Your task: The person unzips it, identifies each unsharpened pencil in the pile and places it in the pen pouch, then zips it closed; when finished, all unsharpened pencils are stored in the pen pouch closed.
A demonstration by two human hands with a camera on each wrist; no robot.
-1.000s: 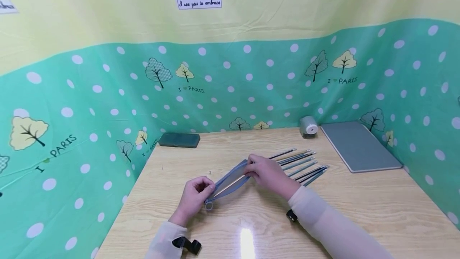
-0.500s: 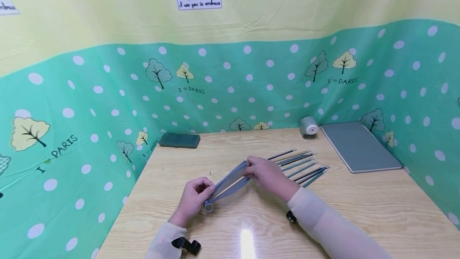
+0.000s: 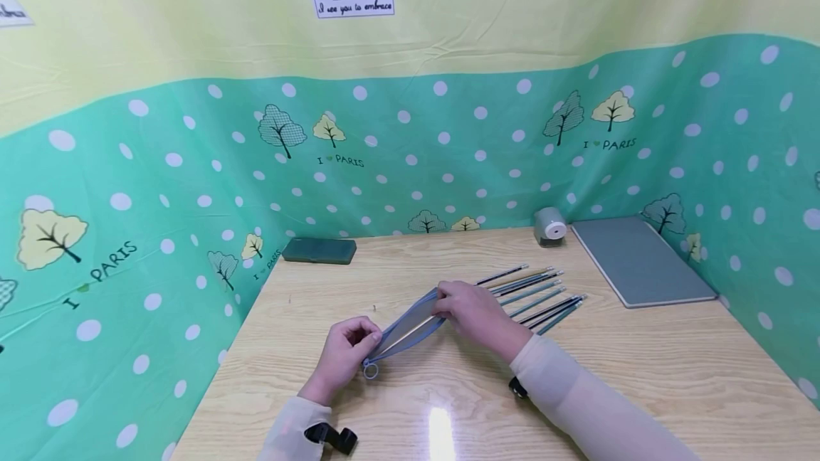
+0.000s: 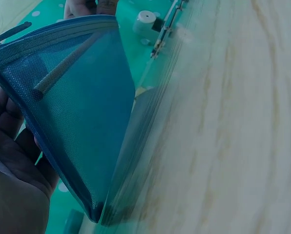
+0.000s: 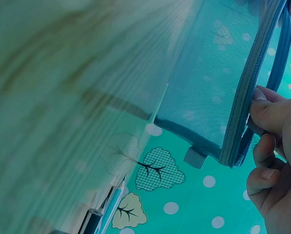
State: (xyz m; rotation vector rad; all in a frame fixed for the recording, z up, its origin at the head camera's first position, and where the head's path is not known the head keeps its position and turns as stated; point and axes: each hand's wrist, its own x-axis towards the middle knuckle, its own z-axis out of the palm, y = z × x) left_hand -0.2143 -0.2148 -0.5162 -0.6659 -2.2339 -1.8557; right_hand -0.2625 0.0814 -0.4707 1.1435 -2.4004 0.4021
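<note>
A blue mesh zip pouch (image 3: 419, 315) is held up at a slant over the table, its mouth parted. My left hand (image 3: 346, 354) pinches its near end, beside the round zipper pull (image 3: 371, 371). At the far end, my right hand (image 3: 474, 311) grips the zipped edge between thumb and fingers. A slim pale stick, like a pencil (image 4: 62, 70), shows through the mesh in the left wrist view, running toward the right hand. Several pencils (image 3: 532, 297) lie fanned out on the table beyond the right hand, partly hidden by it.
A dark green case (image 3: 319, 250) lies at the back left of the wooden table (image 3: 288, 333). A grey pencil sharpener (image 3: 549, 226) stands at the back right, beside a flat grey notebook (image 3: 643, 262). Patterned cloth (image 3: 397, 134) closes off the back and sides.
Both hands and the pouch stay almost in place; the right hand has sunk very slightly. The pouch is still held by both ends.
</note>
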